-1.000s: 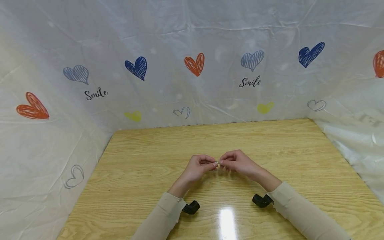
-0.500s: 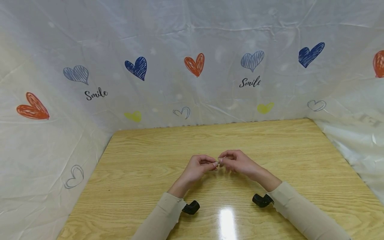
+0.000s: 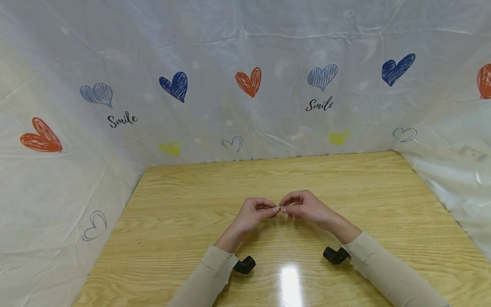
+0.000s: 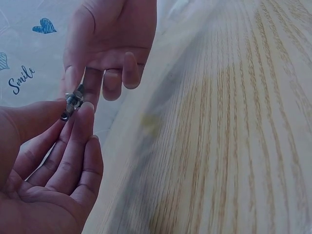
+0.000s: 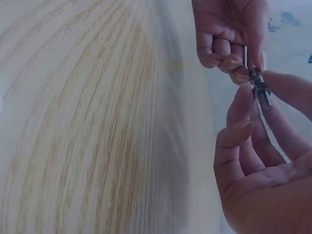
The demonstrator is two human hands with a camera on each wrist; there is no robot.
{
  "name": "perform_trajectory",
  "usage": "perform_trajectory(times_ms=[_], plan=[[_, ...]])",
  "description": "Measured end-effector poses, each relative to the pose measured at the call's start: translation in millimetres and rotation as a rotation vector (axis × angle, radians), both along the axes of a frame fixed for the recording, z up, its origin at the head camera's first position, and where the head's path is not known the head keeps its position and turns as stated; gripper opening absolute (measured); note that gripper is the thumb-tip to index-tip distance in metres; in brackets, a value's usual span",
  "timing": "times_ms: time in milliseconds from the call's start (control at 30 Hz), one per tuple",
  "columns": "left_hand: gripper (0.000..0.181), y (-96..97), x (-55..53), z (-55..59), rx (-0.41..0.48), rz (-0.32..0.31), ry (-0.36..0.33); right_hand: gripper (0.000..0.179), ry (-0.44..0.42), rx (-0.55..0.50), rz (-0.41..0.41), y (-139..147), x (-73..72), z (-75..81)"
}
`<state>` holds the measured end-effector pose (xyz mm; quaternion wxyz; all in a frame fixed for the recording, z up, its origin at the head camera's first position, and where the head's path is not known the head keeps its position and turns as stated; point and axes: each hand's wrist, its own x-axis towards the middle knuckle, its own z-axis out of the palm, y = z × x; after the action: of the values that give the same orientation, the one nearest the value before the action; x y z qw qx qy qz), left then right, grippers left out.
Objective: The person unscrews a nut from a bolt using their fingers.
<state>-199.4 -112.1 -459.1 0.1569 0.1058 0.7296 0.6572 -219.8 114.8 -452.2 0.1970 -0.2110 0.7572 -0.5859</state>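
A small threaded metal fitting [image 3: 280, 208] with a nut-like collar spans the gap between my two hands, above the table. My left hand [image 3: 251, 215] pinches its left end between thumb and fingers. From the other side, my right hand [image 3: 310, 209] pinches near the collar and threaded end. In the left wrist view the fitting [image 4: 73, 100] lies aslant, with a round opening at its near end. Its threaded tip sticks out past the collar in the right wrist view, where the fitting [image 5: 261, 90] is partly covered by fingertips.
The wood-grain table [image 3: 184, 200] stretches around both hands. White cloth [image 3: 284, 51] printed with hearts and "Smile" walls in its back and sides. Black wrist mounts [image 3: 244, 265] jut out from the beige sleeves [image 3: 207, 277] on the inner side.
My right fingers have shifted slightly around the fitting, baring more of it between the fingertips. The left hand has stayed in place.
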Motion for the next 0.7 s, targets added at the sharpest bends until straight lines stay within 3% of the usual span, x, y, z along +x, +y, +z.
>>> perform_trajectory(times_ms=[167,433,700], plan=[[0.018,0.1,0.3,0.5,0.011,-0.001,-0.009,0.033,-0.021,0.005,-0.014,0.0,0.0,0.9],[0.018,0.3,0.1,-0.5,0.004,0.006,-0.008,0.027,-0.04,0.059,-0.023,-0.6,-2.3,-1.6],[0.019,0.6,0.1,-0.5,0.003,0.005,-0.005,0.024,-0.031,0.027,-0.006,-1.4,-1.3,0.5]])
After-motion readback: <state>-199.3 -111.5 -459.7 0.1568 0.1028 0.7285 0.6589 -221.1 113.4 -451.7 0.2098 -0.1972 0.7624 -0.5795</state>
